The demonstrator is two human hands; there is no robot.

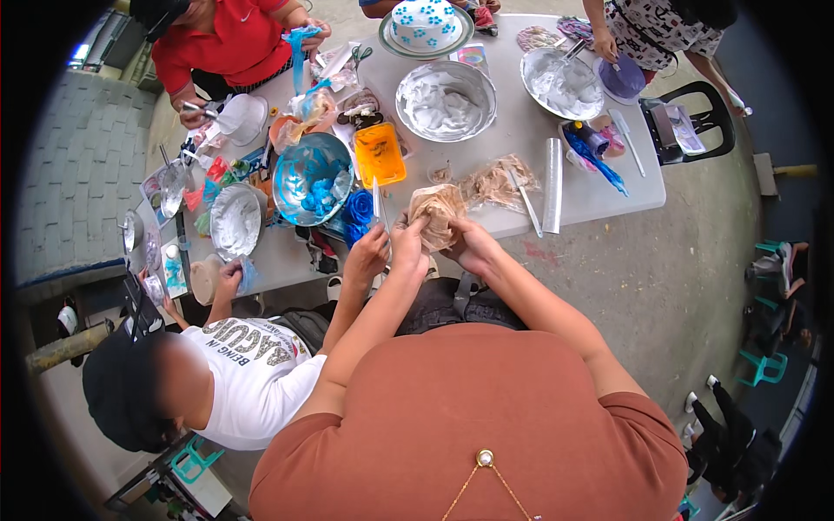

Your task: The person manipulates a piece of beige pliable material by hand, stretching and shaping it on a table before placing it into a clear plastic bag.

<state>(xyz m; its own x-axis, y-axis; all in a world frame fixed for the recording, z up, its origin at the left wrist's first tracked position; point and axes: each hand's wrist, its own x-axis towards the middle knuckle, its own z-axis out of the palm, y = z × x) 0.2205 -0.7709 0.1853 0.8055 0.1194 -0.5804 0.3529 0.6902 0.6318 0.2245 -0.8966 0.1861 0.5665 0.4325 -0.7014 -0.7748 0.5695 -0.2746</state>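
Note:
At the table's near edge my left hand (410,244) and my right hand (474,246) hold a crumpled clear plastic bag (438,205) smeared with brown icing. My fingers grip it from both sides; its opening is hard to make out. Just beyond it sits a small clear cup (440,172) with brown residue. To the right lies another brown-smeared plastic bag (498,184), with a white-handled spatula (526,202) across it. Close to my left hand, a neighbour's hand (368,251) is at a pale-bladed spatula (376,202).
A roll of clear film (552,185) lies right of the bags. Bowls of white icing (446,101), a blue icing bowl (313,179) and an orange tub (380,153) stand on the table (612,185). A decorated cake (425,26) stands at the far side. Co-workers stand around.

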